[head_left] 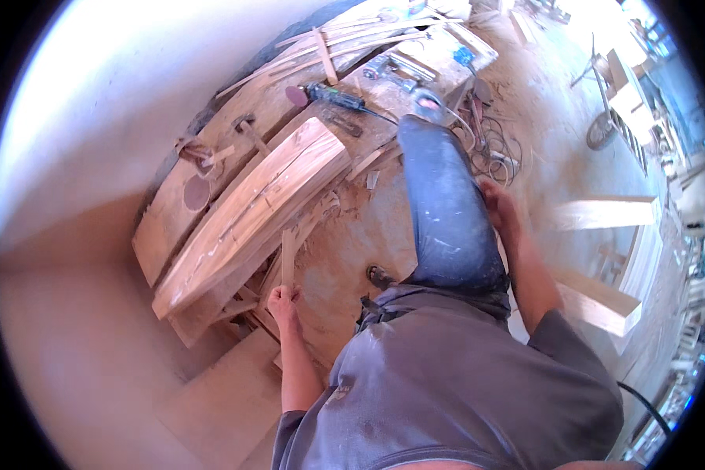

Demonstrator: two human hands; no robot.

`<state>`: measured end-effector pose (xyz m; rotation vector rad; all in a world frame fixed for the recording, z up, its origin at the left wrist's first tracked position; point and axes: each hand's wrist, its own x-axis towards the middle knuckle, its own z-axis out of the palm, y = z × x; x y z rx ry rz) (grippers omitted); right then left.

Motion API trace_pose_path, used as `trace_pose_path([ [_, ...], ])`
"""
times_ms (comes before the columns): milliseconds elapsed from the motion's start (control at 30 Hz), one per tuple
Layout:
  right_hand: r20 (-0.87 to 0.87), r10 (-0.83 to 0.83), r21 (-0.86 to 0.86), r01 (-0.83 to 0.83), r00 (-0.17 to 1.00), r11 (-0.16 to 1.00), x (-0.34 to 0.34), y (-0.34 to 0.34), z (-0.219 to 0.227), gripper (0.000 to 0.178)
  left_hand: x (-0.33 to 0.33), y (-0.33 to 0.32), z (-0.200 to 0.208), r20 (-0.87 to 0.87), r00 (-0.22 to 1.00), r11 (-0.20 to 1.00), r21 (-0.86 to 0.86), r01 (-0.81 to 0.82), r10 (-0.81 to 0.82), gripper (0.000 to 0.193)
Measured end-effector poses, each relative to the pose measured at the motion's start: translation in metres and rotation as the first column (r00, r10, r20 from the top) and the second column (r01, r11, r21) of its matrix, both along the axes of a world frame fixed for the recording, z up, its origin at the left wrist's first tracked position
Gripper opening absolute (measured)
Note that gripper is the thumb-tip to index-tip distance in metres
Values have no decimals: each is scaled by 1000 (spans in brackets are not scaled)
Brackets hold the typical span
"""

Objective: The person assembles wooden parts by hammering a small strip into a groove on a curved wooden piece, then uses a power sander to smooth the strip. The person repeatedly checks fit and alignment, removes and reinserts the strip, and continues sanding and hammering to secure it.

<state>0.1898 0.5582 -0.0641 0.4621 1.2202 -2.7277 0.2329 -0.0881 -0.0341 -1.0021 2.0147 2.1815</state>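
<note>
My left hand (pixel 284 304) is closed in front of the workbench, its fingers pinched at the lower end of a thin wooden strip (pixel 288 254). Above and left of it a long, thick wooden beam (pixel 251 211) lies slantwise on the bench, with a dark crack and pale marks along its top face. My right hand (pixel 500 205) rests against the outer side of my raised leg (pixel 446 204). Its fingers are partly hidden by the leg, and whether they hold anything does not show.
On the dusty bench (pixel 160 235) lie an angle grinder (pixel 333 97) with a disc, a hammer (pixel 251 131), a round sanding disc (pixel 197 192) and several long laths (pixel 352 48). Coiled cables (pixel 497 153) lie on the floor. Thick timbers (pixel 603 301) stand at the right.
</note>
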Motion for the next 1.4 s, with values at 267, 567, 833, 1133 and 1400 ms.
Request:
trace_pose_path([
  [267, 798, -44, 537, -675, 601, 507, 153, -40, -37, 31, 56, -6, 10, 100, 989, 985, -147, -89, 105, 13],
  [567, 721, 353, 644, -764, 596, -27, 96, 48, -99, 28, 65, 64, 25, 19, 908, 902, -128, -413, 418, 11],
  [833, 336, 280, 874, -408, 899, 263, -208, 1, -75, 29, -55, 101, 82, 163, 980, 895, -445, -32, 116, 27],
  [1133, 332, 589, 850, -504, 737, 152, -304, -191, 43, 40, -240, 76, 65, 99, 975, 761, -611, 219, -201, 25],
  [1400, 376, 399, 921, -384, 836, -63, -360, -193, 10, 34, -266, 68, 38, 45, 942, 427, -884, 193, -332, 23],
])
